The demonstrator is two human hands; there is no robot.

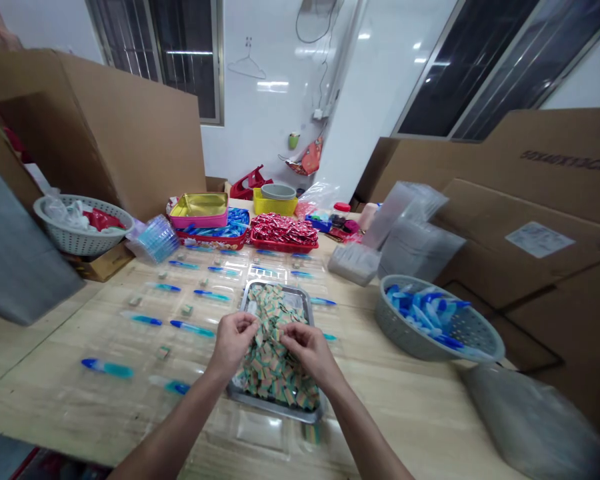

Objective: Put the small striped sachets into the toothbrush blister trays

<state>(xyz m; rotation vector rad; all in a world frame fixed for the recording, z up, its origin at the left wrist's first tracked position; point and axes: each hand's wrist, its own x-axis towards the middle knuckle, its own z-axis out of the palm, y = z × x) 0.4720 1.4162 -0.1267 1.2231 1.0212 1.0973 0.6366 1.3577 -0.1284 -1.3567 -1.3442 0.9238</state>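
Observation:
Both my hands are over a metal tray (pixel 280 405) heaped with small striped green-and-tan pieces (pixel 270 367). My left hand (pixel 233 343) is closed in a pinch at the heap's left side; what sits between its fingertips is too small to make out. Facing it, my right hand (pixel 313 353) pinches at the right side, with a small striped piece seemingly at its fingertips. Clear plastic blister trays (pixel 260 430) lie around and under the metal tray. Blue pen-shaped items (pixel 193 328) rest in many compartments, and some hold a small striped piece (pixel 163 352).
To the right stands a grey basket (pixel 387 320) of blue items, beside clear plastic sleeves (pixel 415 247). Red packets (pixel 283 230) and a pink tin (pixel 199 219) stand at the back. A white perforated basket (pixel 83 237) is at left. Cardboard boxes (pixel 140 127) flank the table.

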